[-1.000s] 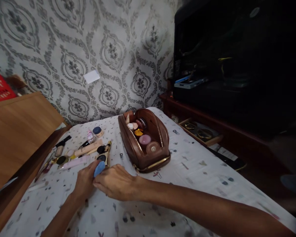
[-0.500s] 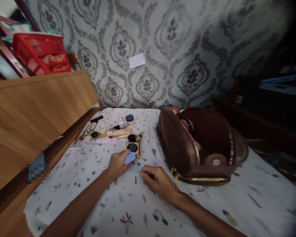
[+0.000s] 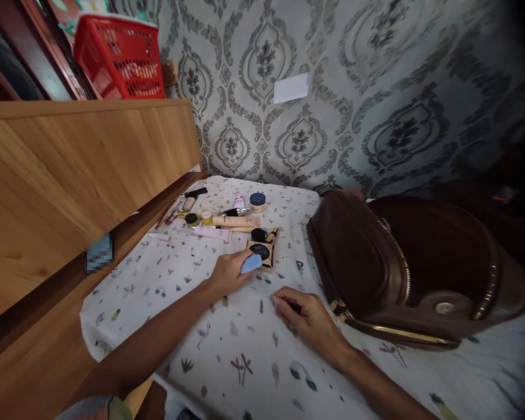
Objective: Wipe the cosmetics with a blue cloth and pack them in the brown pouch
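Observation:
My left hand (image 3: 231, 273) is closed around a light-blue piece (image 3: 251, 263) with a rounded edge, which looks like a makeup sponge. It is held by the near edge of a gold square compact (image 3: 269, 260) with a dark oval on top; whether they touch I cannot tell. A small black-lidded jar (image 3: 258, 235) and a gold-capped tube (image 3: 272, 235) sit just behind the compact. My right hand (image 3: 304, 318) rests on the patterned cloth (image 3: 219, 356) with its fingers curled in, and nothing shows in them. The open brown leather bag (image 3: 354, 262) stands to its right.
Behind the compact lie a peach tube (image 3: 238, 221), a pink tube (image 3: 212, 233), a blue-lidded jar (image 3: 258, 202) and several other cosmetics. A wooden panel (image 3: 91, 157) bounds the left side, with a red basket (image 3: 122, 58) above it. Patterned wallpaper (image 3: 300, 143) closes the back.
The view has shifted, so the bag, cosmetics and hands appear further right. Both hands keep nearly the same pose, the left one still holding the light-blue piece by the compact.

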Demonstrator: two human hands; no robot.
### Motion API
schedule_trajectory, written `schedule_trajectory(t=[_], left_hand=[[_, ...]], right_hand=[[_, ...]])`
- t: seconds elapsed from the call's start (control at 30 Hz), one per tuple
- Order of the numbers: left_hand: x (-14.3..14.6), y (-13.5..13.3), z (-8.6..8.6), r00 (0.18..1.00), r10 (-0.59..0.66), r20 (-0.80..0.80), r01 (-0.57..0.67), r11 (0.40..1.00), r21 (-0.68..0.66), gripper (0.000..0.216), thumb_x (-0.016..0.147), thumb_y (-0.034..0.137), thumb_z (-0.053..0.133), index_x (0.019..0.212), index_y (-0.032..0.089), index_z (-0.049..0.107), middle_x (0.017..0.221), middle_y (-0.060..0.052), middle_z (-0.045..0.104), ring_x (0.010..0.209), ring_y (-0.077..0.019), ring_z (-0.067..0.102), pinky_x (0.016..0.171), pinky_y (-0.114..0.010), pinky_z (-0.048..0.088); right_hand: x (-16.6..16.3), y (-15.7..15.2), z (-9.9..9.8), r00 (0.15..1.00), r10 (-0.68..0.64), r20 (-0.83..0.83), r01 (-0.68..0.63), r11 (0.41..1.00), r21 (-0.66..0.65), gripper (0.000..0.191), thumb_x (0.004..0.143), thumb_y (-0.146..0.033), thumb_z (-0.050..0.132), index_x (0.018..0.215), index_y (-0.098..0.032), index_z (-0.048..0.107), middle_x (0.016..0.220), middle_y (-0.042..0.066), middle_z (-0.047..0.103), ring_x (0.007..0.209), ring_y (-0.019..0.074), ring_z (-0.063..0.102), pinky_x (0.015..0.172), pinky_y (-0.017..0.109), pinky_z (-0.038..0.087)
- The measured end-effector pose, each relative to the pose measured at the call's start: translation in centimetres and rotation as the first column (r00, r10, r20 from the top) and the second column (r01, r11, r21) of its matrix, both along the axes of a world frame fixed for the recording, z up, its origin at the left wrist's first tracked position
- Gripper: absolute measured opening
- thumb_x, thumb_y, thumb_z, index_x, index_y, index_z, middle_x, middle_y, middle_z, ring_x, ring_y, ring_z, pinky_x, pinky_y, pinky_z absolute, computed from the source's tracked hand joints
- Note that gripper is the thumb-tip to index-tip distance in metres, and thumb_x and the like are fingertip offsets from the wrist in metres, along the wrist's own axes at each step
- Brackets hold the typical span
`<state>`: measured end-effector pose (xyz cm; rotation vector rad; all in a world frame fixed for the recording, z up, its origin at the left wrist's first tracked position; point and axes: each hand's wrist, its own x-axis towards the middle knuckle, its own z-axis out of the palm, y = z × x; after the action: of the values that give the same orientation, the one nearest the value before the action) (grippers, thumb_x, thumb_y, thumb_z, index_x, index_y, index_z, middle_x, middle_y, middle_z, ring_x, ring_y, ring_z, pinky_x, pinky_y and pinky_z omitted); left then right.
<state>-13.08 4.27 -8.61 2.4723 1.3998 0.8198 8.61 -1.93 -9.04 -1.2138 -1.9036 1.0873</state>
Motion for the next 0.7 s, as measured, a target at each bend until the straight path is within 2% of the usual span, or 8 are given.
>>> schedule_trajectory(t=[0.23, 0.4, 0.53, 0.7], left_hand=[[-1.6, 1.3, 0.5, 0.986, 0.147, 0.081, -0.146, 0.989, -0.022, 0.022, 0.092, 0.029, 0.056, 0.109, 0.018, 0.063, 0.088, -0.006, 0.073, 0.079, -0.0231, 0.068, 0.074, -0.030, 0.049], [-5.2, 4.2, 1.5, 0.954, 0.277, 0.112, -0.278, 0.961, -0.009, 0.027, 0.088, 0.028, 0.060, 0.113, 0.019, 0.065, 0.095, -0.007, 0.074, 0.087, -0.0246, 0.068, 0.080, -0.031, 0.048], [-9.2, 7.0, 1.9, 0.881, 0.438, 0.177, -0.447, 0.894, 0.013, 0.029, 0.090, 0.027, 0.058, 0.116, 0.017, 0.064, 0.097, -0.010, 0.074, 0.091, -0.0261, 0.068, 0.084, -0.032, 0.048], [-14.7, 10.3, 1.4, 0.738, 0.616, 0.276, -0.642, 0.767, 0.003, 0.029, 0.096, 0.024, 0.050, 0.119, 0.012, 0.062, 0.103, -0.010, 0.072, 0.095, -0.0236, 0.066, 0.087, -0.032, 0.049]], right_hand=[[-0.1, 0.0, -0.1, 0.999, -0.043, -0.032, 0.041, 0.998, -0.056, 0.037, 0.087, -0.050, 0.049, 0.070, -0.019, 0.060, 0.059, 0.001, 0.057, 0.052, 0.0139, 0.049, 0.049, 0.025, 0.038], [-1.0, 1.0, 0.9, 0.999, -0.029, -0.035, 0.023, 0.989, -0.146, 0.038, 0.081, -0.053, 0.055, 0.063, -0.020, 0.058, 0.057, 0.001, 0.058, 0.050, 0.0137, 0.050, 0.049, 0.025, 0.038], [-3.0, 1.9, 1.5, 0.995, -0.050, -0.087, 0.033, 0.982, -0.188, 0.043, 0.077, -0.059, 0.058, 0.060, -0.020, 0.057, 0.055, 0.002, 0.059, 0.047, 0.0134, 0.049, 0.045, 0.025, 0.038], [-5.1, 1.7, 0.9, 0.977, -0.089, -0.196, 0.053, 0.982, -0.181, 0.052, 0.077, -0.071, 0.058, 0.065, -0.020, 0.057, 0.058, 0.002, 0.060, 0.047, 0.0137, 0.052, 0.049, 0.027, 0.043]])
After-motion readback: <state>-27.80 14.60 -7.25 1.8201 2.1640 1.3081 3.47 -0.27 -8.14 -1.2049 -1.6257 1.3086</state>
